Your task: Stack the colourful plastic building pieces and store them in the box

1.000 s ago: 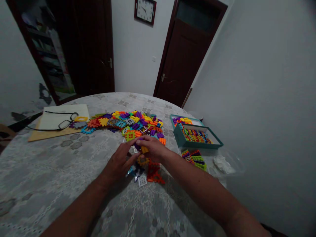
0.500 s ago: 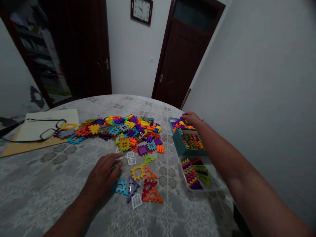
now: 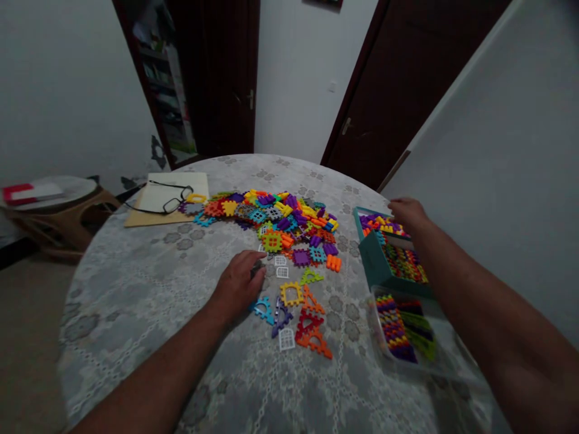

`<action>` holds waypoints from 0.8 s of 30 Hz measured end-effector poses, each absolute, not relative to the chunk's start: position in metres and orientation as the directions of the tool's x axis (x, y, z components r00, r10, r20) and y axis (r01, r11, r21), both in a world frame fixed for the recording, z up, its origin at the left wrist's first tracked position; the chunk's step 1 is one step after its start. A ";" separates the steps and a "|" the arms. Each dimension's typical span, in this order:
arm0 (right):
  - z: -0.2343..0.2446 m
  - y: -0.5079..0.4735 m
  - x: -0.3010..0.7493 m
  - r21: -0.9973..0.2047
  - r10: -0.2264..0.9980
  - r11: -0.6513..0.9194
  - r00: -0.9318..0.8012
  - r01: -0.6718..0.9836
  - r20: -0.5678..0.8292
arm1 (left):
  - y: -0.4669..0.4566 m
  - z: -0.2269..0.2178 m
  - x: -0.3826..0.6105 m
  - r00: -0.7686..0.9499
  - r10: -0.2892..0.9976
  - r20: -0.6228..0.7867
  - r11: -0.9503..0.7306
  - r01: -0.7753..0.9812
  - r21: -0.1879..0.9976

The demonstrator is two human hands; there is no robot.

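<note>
Grip unreadable on right hand (image 3: pixel 408 212) by the blocks (image 3: pixel 380 224), right of frame; left hand (image 3: pixel 239 282) loosely open, centre; blocks likely light, stiff, pinch sides.

the head-worn camera looks forward and steeply down from near above the round table with grey floral cloth (image 3: pixel 136 289), facing a plain pale wall (image 3: pixel 294 114).

Together a second ago, the left hand (image 3: pixel 242 280) and right hand (image 3: pixel 409 213) have parted, one now near the small white window pieces (image 3: pixel 282 272), the other out at the far teal tray (image 3: pixel 357 224), while the view has swung left, revealing a stool (image 3: pixel 82 188).
</note>
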State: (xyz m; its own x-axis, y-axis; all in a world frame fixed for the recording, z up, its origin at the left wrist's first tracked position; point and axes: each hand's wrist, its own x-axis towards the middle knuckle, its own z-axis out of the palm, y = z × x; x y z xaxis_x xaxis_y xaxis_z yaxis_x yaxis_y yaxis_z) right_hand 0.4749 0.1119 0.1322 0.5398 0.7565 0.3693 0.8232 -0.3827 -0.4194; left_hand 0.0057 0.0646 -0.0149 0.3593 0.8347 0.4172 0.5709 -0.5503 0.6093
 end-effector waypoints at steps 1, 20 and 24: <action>0.131 0.114 0.461 -0.434 0.792 -0.363 0.519 0.824 0.322 | 0.065 -0.016 0.006 0.354 0.833 0.425 -0.552 0.570 0.609; 0.031 0.070 0.198 -0.179 0.953 0.293 -0.271 0.939 0.138 | 0.073 -0.018 0.007 0.228 0.897 0.380 -0.440 0.556 0.705; 0.035 0.042 0.215 -0.390 0.934 0.355 -0.335 0.849 0.122 | 0.073 -0.019 0.009 0.295 0.876 0.382 -0.482 0.560 0.674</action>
State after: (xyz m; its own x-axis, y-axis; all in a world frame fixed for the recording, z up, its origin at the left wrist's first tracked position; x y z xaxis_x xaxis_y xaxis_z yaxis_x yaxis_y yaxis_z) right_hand 0.2150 0.0424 0.0350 -0.3351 0.9343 0.1215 0.8495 0.3554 -0.3899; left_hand 0.0086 0.0728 -0.0190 0.2952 0.8759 0.3816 0.5597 -0.4823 0.6739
